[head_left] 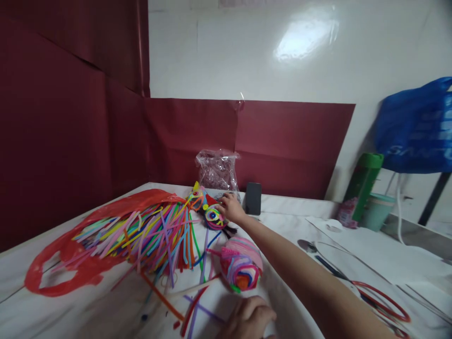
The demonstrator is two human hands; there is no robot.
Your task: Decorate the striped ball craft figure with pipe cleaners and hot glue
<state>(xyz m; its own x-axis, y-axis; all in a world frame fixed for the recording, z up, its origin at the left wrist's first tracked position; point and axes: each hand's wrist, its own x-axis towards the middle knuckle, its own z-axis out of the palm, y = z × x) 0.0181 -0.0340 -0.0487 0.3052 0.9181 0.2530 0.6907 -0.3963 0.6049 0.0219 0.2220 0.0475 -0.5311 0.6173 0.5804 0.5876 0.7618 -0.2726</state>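
On white table, left side: red plastic bag lying flat, heap of coloured pipe cleaners spilling from its mouth. Clear bag of pinkish bits stands at the back wall. Right hand, fingers loosely spread, touches pipe-cleaner figure beside that bag. Left hand curled at bottom edge near pink pipe-cleaner ball; grip unclear.
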